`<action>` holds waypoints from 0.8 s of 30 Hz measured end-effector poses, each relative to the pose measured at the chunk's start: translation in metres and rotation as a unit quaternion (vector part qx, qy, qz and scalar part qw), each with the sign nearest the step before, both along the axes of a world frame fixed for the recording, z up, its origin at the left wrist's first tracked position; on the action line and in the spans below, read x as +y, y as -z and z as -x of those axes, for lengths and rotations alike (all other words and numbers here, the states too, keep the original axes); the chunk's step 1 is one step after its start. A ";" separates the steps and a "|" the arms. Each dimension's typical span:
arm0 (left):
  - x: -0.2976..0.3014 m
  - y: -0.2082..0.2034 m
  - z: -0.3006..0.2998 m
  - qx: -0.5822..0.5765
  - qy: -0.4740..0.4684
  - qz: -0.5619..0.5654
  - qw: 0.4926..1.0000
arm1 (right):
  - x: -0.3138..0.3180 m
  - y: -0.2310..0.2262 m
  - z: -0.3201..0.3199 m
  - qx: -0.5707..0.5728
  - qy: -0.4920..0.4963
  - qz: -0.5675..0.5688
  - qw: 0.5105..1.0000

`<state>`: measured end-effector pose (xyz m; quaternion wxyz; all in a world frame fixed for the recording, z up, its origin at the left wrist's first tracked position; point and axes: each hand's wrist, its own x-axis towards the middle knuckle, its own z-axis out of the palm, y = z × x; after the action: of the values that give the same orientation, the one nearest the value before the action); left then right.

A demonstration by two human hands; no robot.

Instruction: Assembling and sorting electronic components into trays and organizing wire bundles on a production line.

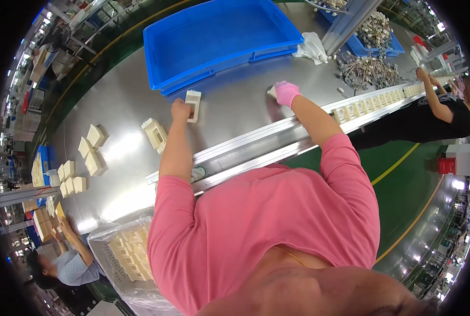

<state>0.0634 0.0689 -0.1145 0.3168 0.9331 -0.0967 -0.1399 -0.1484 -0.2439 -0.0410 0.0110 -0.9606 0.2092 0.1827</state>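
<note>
Cream plastic housing (pixel 194 105), a rectangular frame with an opening, is in the bare left hand (pixel 181 111), ahead of the person; its fingers are closed on the left side of it. Whether it rests on the worktop (pixel 121 87) or is just above cannot be told.

Nearest, beside the person's left elbow, a box with a clear plastic liner (pixel 99 247) holds many cream parts (pixel 132 253). A metal rail (pixel 245 141) runs along the worktop's near edge, passing under both forearms; to the right, a row of cream pieces (pixel 373 104) stands in it. Just left of the left forearm lies another housing (pixel 154 134).

Farther out, the right hand (pixel 287 94), in a pink glove, has its fingers closed on a pale piece (pixel 272 92), mostly hidden by the glove. Well to the left lie two clusters, larger cream blocks (pixel 92 150) and smaller cream blocks (pixel 72 179).

Beyond both hands sits a big blue tray (pixel 214 72), with a white cloth-like sheet (pixel 312 48) at its right corner. Farther right, a heap of wired connectors (pixel 366 72) lies before a blue bin (pixel 393 51).
</note>
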 end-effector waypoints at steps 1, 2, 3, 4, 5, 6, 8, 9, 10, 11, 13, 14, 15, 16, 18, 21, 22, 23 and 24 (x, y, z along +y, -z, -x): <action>-0.014 -0.010 0.010 0.055 -0.036 0.148 0.987 | -0.003 0.005 -0.001 -0.001 0.003 0.001 1.000; -0.030 -0.029 0.023 0.111 -0.070 0.291 0.948 | -0.009 0.012 0.000 -0.029 -0.012 -0.024 0.999; -0.038 -0.045 0.032 0.111 -0.070 0.290 0.948 | -0.009 0.016 -0.001 -0.057 -0.030 -0.049 0.997; -0.043 -0.060 0.040 0.166 -0.073 0.344 0.921 | -0.003 0.007 -0.002 -0.055 -0.033 -0.051 0.997; -0.045 -0.073 0.048 0.220 -0.081 0.396 0.888 | 0.011 -0.017 -0.002 -0.128 -0.033 -0.199 0.971; -0.048 -0.085 0.057 0.228 -0.082 0.373 0.896 | 0.025 -0.042 0.001 -0.196 -0.026 -0.341 0.919; -0.049 -0.089 0.066 0.262 -0.056 0.366 0.891 | 0.058 -0.085 0.007 -0.171 0.048 -0.590 0.788; -0.053 -0.092 0.075 0.293 -0.019 0.362 0.885 | 0.067 -0.091 0.010 -0.179 0.025 -0.619 0.765; -0.060 -0.107 0.093 0.294 -0.005 0.393 0.871 | 0.074 -0.101 0.013 -0.181 0.022 -0.629 0.755; -0.069 -0.127 0.110 0.294 0.010 0.424 0.857 | 0.081 -0.111 0.016 -0.185 0.018 -0.640 0.746; -0.073 -0.142 0.130 0.302 0.049 0.420 0.854 | 0.090 -0.125 0.020 -0.208 0.051 -0.620 0.755; -0.075 -0.146 0.139 0.301 0.063 0.444 0.842 | 0.094 -0.126 0.020 -0.238 0.078 -0.595 0.764; -0.077 -0.147 0.147 0.298 0.076 0.469 0.828 | 0.097 -0.123 0.021 -0.236 0.083 -0.596 0.763; -0.079 -0.144 0.153 0.270 0.092 0.479 0.830 | 0.101 -0.118 0.021 -0.276 0.088 -0.559 0.777; -0.078 -0.141 0.162 0.264 0.085 0.491 0.826 | 0.111 -0.105 0.022 -0.313 0.094 -0.519 0.790; -0.078 -0.126 0.164 0.237 0.089 0.524 0.813 | 0.127 -0.093 0.025 -0.513 -0.065 -0.319 0.794; -0.078 -0.121 0.163 0.219 0.096 0.544 0.804 | 0.132 -0.094 0.029 -0.508 -0.062 -0.312 0.801; -0.078 -0.122 0.164 0.219 0.097 0.544 0.804 | 0.136 -0.095 0.032 -0.503 -0.059 -0.305 0.807; -0.077 -0.124 0.165 0.222 0.097 0.552 0.798 | 0.138 -0.095 0.033 -0.504 -0.058 -0.305 0.806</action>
<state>-0.1020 -0.0086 0.0096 0.7758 0.5291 -0.1744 -0.2962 -0.1818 -0.1062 0.0535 0.3961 -0.8754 0.0516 -0.2722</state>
